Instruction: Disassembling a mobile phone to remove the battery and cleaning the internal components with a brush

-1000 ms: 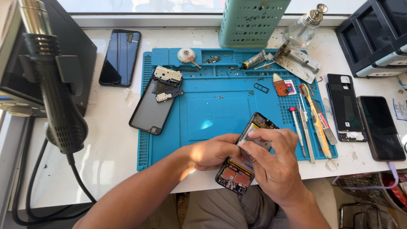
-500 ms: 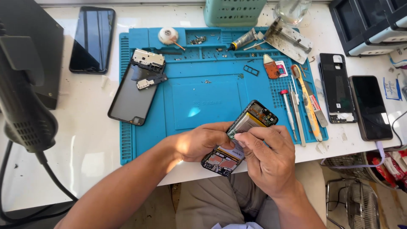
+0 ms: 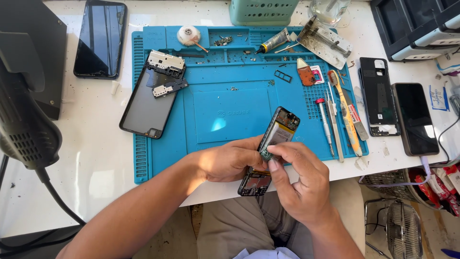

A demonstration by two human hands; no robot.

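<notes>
My left hand [image 3: 230, 160] and my right hand [image 3: 299, 180] both grip an opened phone [image 3: 277, 132] with its back off, tilted over the front edge of the blue repair mat [image 3: 230, 103]. The phone's battery and circuit board show. My right thumb and forefinger pinch at the phone's middle. The phone's lower end [image 3: 255, 183] sticks out under my hands, past the table edge.
A phone back panel with loose parts [image 3: 153, 98] lies on the mat's left. Tweezers, screwdriver and toothbrush [image 3: 342, 112] lie at the mat's right. Two phones [image 3: 397, 108] rest right of it, another phone [image 3: 100, 38] at far left. A black hot-air tool [image 3: 24, 120] hangs left.
The view has shifted closer and lower over the table. My hands keep hold of the opened phone, and my right fingers have moved onto its middle.
</notes>
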